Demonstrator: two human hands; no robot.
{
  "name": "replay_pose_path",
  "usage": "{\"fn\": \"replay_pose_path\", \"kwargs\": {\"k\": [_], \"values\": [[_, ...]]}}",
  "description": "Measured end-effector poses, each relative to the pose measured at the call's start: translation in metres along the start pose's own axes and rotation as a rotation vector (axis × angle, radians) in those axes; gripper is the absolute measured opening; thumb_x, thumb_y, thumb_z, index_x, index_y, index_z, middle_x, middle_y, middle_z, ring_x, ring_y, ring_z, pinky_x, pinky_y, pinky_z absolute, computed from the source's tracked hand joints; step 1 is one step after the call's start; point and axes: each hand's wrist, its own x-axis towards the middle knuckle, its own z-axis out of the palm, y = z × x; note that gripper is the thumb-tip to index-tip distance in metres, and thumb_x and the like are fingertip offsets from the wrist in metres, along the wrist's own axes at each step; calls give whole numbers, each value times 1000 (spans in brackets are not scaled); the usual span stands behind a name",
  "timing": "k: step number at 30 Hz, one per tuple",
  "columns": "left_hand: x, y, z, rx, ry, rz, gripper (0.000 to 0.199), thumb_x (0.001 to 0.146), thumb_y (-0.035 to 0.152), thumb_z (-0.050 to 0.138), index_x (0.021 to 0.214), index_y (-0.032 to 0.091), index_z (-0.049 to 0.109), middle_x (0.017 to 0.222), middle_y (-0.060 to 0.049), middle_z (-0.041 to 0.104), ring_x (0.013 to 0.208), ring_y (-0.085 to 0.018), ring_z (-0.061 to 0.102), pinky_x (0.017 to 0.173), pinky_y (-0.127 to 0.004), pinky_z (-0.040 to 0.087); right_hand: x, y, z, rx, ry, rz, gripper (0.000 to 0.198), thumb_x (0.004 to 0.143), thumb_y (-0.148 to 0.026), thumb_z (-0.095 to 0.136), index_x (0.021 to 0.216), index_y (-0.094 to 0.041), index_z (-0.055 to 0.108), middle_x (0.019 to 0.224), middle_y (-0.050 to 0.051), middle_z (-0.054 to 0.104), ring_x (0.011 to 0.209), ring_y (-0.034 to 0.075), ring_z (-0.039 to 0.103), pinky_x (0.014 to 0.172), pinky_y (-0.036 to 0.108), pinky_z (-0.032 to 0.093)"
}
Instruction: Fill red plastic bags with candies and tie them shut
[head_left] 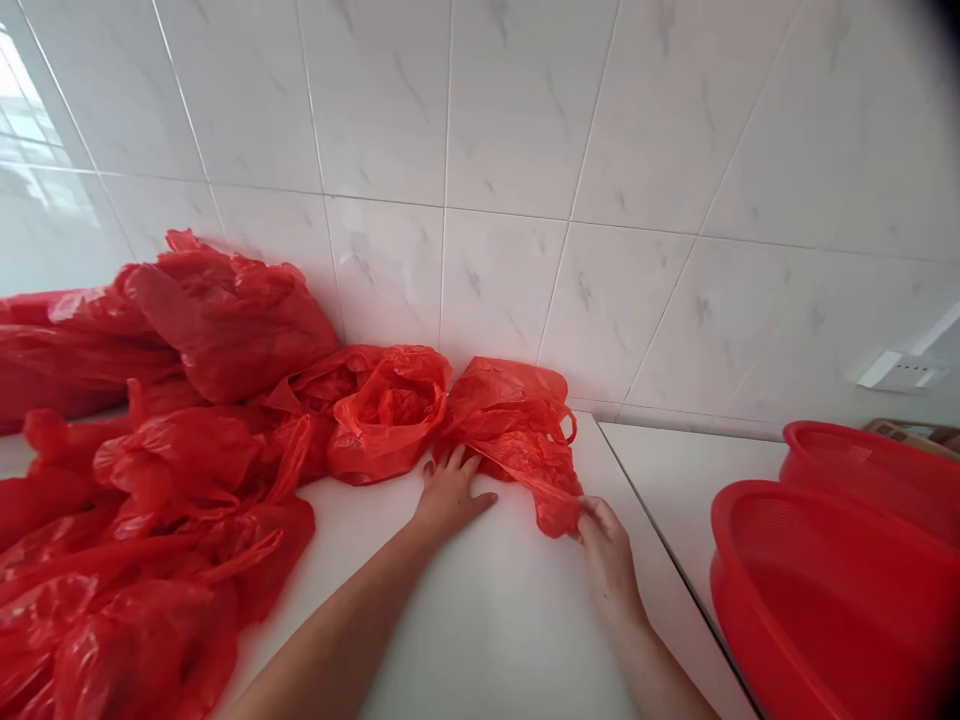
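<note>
A crumpled red plastic bag point(517, 415) lies on the white tabletop against the tiled wall. At its right lower corner, my right hand point(604, 545) pinches the edge of the bag between thumb and fingers. My left hand point(454, 490) rests with spread fingers at the bag's front left edge, the fingertips touching or just under the plastic. Directly left of it sits another red plastic bag point(390, 415), its mouth gaping upward with more red plastic visible inside.
A large heap of red plastic bags point(172, 450) covers the left side. Two red plastic baskets point(780, 600) stand at the right, beyond a dark seam in the surface. A white power socket point(904, 372) is on the tiled wall point(510, 270) at right.
</note>
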Motion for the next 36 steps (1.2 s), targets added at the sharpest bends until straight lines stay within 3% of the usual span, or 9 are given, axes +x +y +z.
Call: {"fn": "replay_pose_path", "kwargs": {"k": [5,8,12,17,20,23,29,33,36], "values": [[-8,7,-15,-44,164,127,40,77,25,60,116,24,54,135,-10,47,136,-29,29,110,-52,23,-13,-8,-17,295,62,118,18,71,-22,52,87,-22,61,88,0,65,81,16,58,67,24,46],[-18,12,-24,-86,335,186,42,80,28,60,119,21,48,135,-14,43,137,-30,25,110,-53,23,-12,-15,-20,390,46,171,12,64,-21,58,76,-20,60,77,0,63,68,13,56,58,22,44],[-26,22,-26,-239,570,293,59,80,37,63,130,20,38,132,-16,41,130,-30,35,106,-50,34,-13,-26,-25,415,-1,285,17,60,-21,71,73,-20,60,79,-1,63,59,12,55,51,22,41],[-27,36,-20,-493,468,20,101,75,46,68,147,23,1,145,-19,21,138,-31,22,109,-51,30,-17,-37,-32,463,-311,295,23,61,-16,71,58,-19,49,68,-4,59,54,11,51,50,24,39],[-26,40,-19,-567,445,-110,110,71,41,72,147,25,-6,148,-17,14,140,-30,18,111,-49,28,-18,-41,-35,455,-448,397,20,63,-12,65,59,-20,47,60,-5,56,50,10,47,49,23,37],[-24,38,-20,-543,436,-137,102,72,29,71,147,27,2,146,-13,17,138,-28,22,110,-45,30,-17,-43,-37,512,-472,442,18,64,-12,63,63,-20,47,56,-5,53,47,9,43,47,21,33],[-18,23,-29,-542,434,-261,58,67,22,70,122,26,55,126,-9,41,124,-31,36,107,-49,28,-13,-43,-48,568,-440,403,17,66,-21,66,73,-21,50,57,-5,52,44,7,40,46,19,32],[-17,23,-38,-693,425,-305,31,70,25,65,101,25,65,113,-6,47,117,-27,40,106,-45,28,-13,-45,-50,518,-389,350,23,74,-42,64,82,-23,54,62,-3,55,49,10,47,49,22,39],[-18,30,-43,-892,397,-374,15,72,29,62,86,22,64,108,-6,50,113,-24,44,102,-41,33,-15,-48,-48,446,-449,273,40,71,-56,63,94,-23,57,82,3,63,61,15,58,56,28,46]]}}
